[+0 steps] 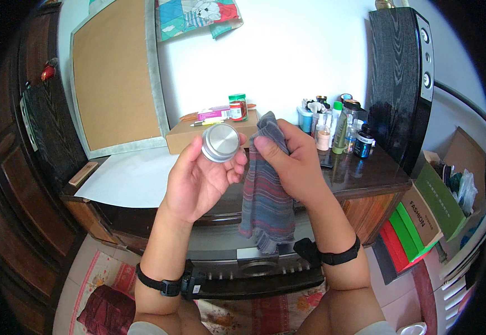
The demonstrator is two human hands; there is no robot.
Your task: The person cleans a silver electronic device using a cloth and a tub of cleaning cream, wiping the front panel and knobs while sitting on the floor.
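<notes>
My left hand (203, 174), palm up, has its fingers around a small round container with a brushed silver top (222, 140). That top faces up toward me; the underside is mostly hidden in my fingers. Just to the right, my right hand (294, 162) pinches the upper end of a striped cloth (266, 195) in grey, blue and red. The cloth hangs down in folds over the cabinet's front edge. A small gap separates cloth and container. Both hands are raised above the near side of the dark cabinet top.
A cardboard box (184, 135) at the back carries a green-lidded jar (238, 108) and a pink pack. Several bottles (340, 133) stand at the right. White paper (130, 177) covers the left side. A tall black speaker (397, 84) and a framed board (118, 78) flank the wall.
</notes>
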